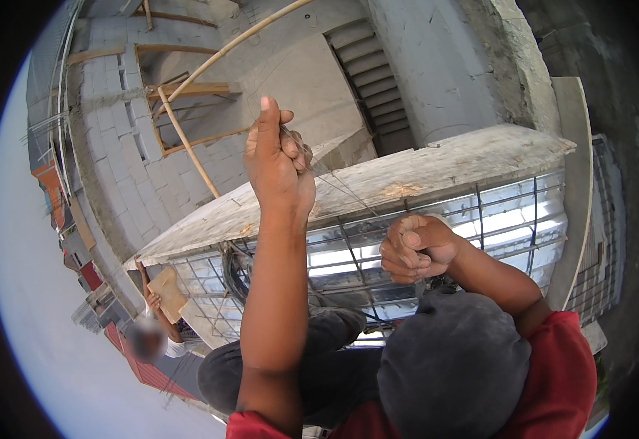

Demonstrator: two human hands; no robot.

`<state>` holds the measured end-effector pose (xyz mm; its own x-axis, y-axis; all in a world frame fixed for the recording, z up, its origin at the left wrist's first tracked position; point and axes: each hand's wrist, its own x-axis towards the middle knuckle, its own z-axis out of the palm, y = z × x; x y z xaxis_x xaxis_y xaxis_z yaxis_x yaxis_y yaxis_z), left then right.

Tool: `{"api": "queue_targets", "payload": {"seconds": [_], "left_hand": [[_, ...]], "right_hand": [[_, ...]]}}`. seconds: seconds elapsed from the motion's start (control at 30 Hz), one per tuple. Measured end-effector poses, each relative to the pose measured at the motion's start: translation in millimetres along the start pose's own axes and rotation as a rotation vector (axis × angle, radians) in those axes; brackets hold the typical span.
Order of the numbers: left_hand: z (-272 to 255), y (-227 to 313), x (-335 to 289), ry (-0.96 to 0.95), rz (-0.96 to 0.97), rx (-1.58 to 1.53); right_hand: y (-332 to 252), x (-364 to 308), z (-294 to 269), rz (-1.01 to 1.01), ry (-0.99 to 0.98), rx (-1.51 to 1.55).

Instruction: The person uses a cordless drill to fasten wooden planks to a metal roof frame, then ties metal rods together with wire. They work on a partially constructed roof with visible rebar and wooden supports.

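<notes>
My left hand [281,154] is raised at the middle, its fingers curled closed around a thin dark wire [345,189]. The wire runs down and right from there towards my right hand [416,250], which is closed in a fist lower down, above a steel rebar mesh [348,249]. The wire seems to pass into the right fist, though its end is hidden by the fingers. Behind both hands lies the edge of a rough, pale board [436,164]. Below my right hand bulges a round shape in dark grey cloth [455,366].
Shiny metal sheeting [502,227] lies under the mesh. A bundle of dark cable [235,274] hangs at its left. Bamboo poles [188,143] and a stairwell [374,80] are beyond the board. At lower left a co-worker [169,329] has a hand on a tan board [167,293].
</notes>
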<state>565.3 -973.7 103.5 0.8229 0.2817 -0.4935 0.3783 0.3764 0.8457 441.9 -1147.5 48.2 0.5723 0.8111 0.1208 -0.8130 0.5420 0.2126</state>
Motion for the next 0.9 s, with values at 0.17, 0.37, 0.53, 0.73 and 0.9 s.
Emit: {"api": "queue_targets", "payload": {"seconds": [0.17, 0.37, 0.53, 0.73, 0.9], "left_hand": [[-28, 31, 24, 0.068, -0.009, 0.01], [-37, 36, 29, 0.35, 0.027, 0.308], [-49, 36, 34, 0.274, 0.043, 0.124], [-55, 33, 31, -0.109, 0.021, -0.093], [-63, 49, 42, -0.341, -0.03, -0.479]], "right_hand": [[-3, -7, 4, 0.038, 0.082, -0.237], [-22, -4, 23, -0.21, 0.425, -2.077], [-21, -5, 24, 0.125, 0.65, -0.92], [-2, -9, 3, 0.01, 0.079, 0.114], [4, -9, -9, 0.194, -0.065, -0.08]]}}
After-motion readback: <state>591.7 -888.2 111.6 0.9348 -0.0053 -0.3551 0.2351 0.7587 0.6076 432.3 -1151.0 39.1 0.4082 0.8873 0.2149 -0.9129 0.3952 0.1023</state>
